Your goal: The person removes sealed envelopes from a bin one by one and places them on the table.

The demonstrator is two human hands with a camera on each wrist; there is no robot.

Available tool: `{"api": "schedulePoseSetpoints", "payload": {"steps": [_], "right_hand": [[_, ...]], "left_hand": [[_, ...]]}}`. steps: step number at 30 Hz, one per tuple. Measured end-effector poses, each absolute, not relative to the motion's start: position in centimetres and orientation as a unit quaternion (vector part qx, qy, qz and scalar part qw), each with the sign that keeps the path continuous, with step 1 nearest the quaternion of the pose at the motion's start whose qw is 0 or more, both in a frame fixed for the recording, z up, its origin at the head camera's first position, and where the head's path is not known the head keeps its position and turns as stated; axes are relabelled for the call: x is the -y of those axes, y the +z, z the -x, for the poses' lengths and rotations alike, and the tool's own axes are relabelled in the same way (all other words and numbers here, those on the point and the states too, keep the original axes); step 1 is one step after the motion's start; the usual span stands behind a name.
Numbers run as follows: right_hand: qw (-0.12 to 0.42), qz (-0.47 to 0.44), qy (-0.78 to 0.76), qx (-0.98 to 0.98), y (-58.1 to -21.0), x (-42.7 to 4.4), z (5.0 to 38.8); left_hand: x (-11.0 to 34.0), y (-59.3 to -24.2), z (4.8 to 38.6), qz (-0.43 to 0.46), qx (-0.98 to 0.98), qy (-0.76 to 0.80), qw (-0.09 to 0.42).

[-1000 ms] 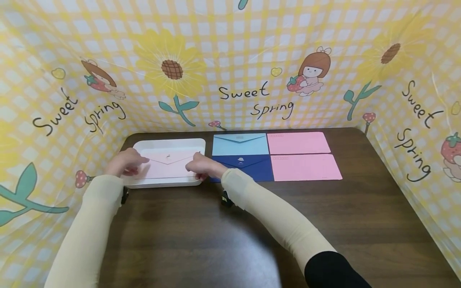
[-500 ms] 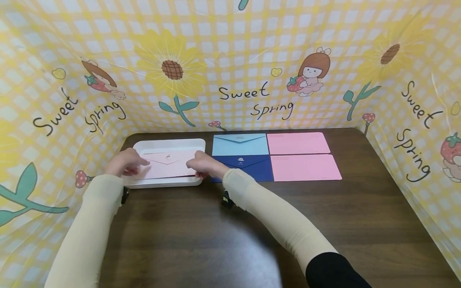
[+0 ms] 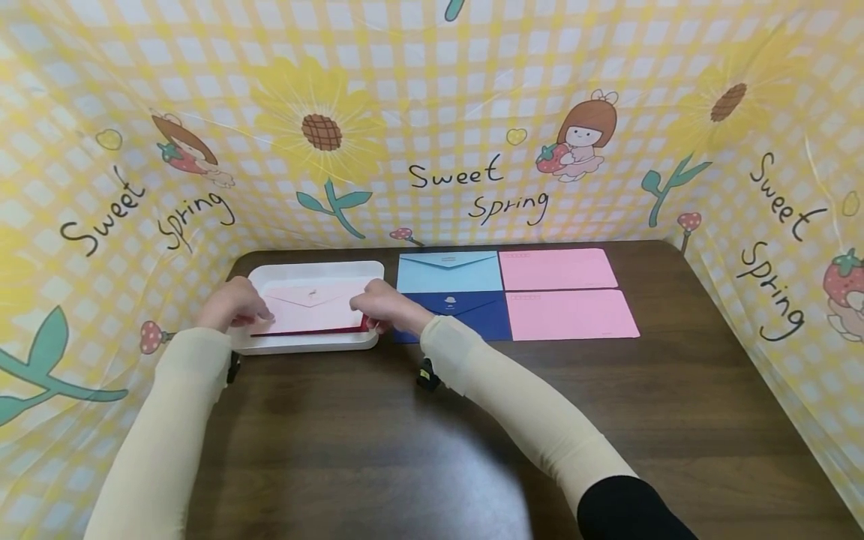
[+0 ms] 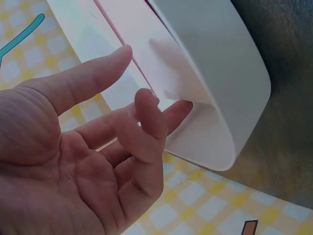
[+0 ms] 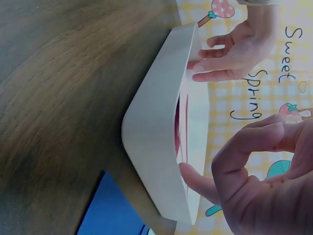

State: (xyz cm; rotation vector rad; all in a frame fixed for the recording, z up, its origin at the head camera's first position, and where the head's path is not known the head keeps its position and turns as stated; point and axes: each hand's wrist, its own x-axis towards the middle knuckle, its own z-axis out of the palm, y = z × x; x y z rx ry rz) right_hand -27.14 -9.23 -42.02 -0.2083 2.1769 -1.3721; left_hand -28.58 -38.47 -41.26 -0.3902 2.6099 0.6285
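A pale pink envelope (image 3: 310, 311) with a V-shaped flap lies in a white tray (image 3: 304, 343) at the table's back left. Beneath its near and right edges shows a red layer (image 3: 354, 325). At the envelope's left end is my left hand (image 3: 232, 304); in the left wrist view its thumb and fingers stand apart, fingertips touching or very near the envelope. My right hand (image 3: 385, 304) appears to pinch the right end, thumb over the top. In the right wrist view one fingertip (image 5: 188, 174) reaches over the tray's rim, its contact partly hidden.
Right of the tray lie a light blue envelope (image 3: 448, 274), a dark blue envelope (image 3: 475, 315), and two pink cards or envelopes, one farther (image 3: 556, 270) and one nearer (image 3: 574, 315). My right forearm crosses the brown table (image 3: 378, 442). Patterned yellow cloth (image 3: 459, 112) surrounds the back and sides.
The pale pink envelope's near edge has risen or shifted away from the tray's front wall, right end first, uncovering the red layer. The right hand moved slightly; the left stayed nearly in place.
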Motion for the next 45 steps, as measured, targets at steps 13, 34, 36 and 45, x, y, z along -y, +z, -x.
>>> {"api": "schedulePoseSetpoints", "payload": {"steps": [13, 34, 36, 45], "right_hand": [[0.301, 0.055, -0.571, -0.761, -42.3, 9.1, 27.2], [0.265, 0.041, -0.559, -0.785, -43.0, 9.2, 27.1], [0.262, 0.040, -0.555, -0.789, -43.0, 9.3, 27.0], [0.253, 0.038, -0.549, -0.796, -43.1, 9.5, 27.2]], "left_hand": [[38.3, -41.5, 28.7, 0.154, -0.943, 0.201, 0.217], [38.2, -40.5, 28.8, 0.132, -0.943, 0.202, 0.228], [38.4, -40.5, 29.0, 0.133, -0.943, 0.206, 0.226], [38.7, -40.1, 29.0, 0.129, -0.941, 0.221, 0.221]]}}
